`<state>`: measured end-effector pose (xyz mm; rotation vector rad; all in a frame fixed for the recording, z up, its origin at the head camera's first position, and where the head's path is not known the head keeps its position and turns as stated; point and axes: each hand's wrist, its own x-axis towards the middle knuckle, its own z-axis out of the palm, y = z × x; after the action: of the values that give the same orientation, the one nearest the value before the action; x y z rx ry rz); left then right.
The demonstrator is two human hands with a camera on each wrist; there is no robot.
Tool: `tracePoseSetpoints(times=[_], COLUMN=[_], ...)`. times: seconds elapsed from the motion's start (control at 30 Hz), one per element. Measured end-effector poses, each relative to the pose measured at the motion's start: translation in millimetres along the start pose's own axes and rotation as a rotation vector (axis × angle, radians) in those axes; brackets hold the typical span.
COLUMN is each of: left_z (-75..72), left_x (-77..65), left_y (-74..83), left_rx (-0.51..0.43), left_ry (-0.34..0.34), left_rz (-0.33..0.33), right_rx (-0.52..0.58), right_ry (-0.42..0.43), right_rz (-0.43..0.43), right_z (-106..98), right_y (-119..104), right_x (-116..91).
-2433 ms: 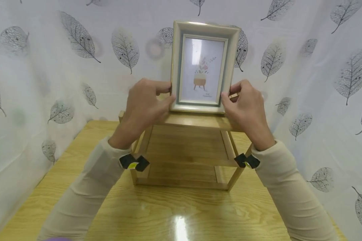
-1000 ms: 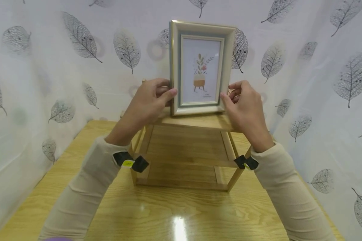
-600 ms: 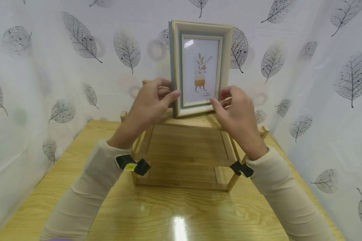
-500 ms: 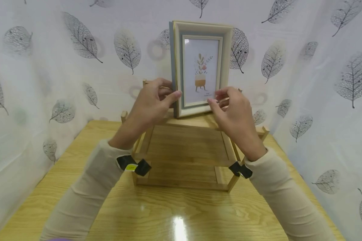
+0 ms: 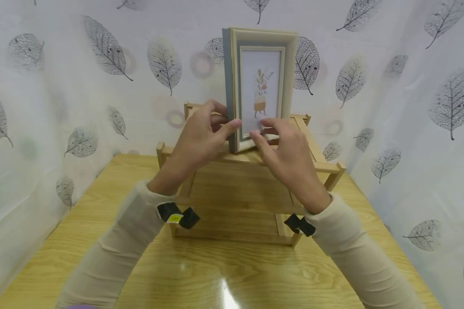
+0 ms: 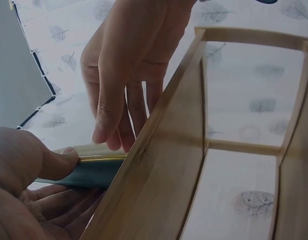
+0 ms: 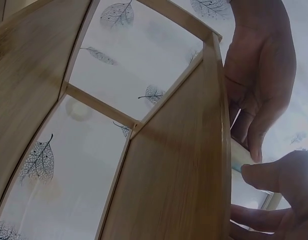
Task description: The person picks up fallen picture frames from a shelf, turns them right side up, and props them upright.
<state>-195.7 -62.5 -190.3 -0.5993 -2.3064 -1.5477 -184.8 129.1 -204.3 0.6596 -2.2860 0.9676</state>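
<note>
A cream picture frame (image 5: 261, 62) with blue-grey sides and a potted-plant print stands near the front of the wooden rack's (image 5: 325, 167) top shelf in the head view. It is turned so that its left side shows. My left hand (image 5: 201, 137) pinches the frame's lower left edge, thumb on the front, fingers behind. In the left wrist view the left thumb (image 6: 58, 162) presses the frame's gold-lined rim (image 6: 101, 167). My right hand (image 5: 291, 156) is before the frame's lower right front, fingers loosely bent. Whether its fingertips touch the frame is unclear.
The rack has a lower shelf (image 5: 232, 221) and stands on a wood-grain table (image 5: 201, 274). Its corner posts stick up at the front left (image 5: 160, 150) and front right (image 5: 341, 168). A leaf-patterned curtain (image 5: 120, 92) hangs behind and at both sides.
The frame has turned, showing more of its left side, and shifted slightly right. My right hand has come off its right edge and moved left across its front; the left hand keeps hold.
</note>
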Motion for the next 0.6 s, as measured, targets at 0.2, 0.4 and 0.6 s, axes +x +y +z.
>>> tracePoseSetpoints(times=[0.2,0.4,0.6], left_z=[3.1,5.4,7.0], left_x=[-1.2,-0.4,1.7], left_y=[0.5,1.0,-0.4], left_rx=[0.004,-0.020,-0.033], left_ry=[-0.016,-0.050,-0.073], left_rz=[0.014,0.070,0.132], right_rx=[0.029,0.008,0.008], right_ry=[-0.009,-0.001,-0.001], right_rz=[-0.039,-0.053,-0.055], right_z=[3.0,2.8,2.3], right_y=[-4.4,-3.9,-3.2], right_x=[-1.6,-2.3,-2.4])
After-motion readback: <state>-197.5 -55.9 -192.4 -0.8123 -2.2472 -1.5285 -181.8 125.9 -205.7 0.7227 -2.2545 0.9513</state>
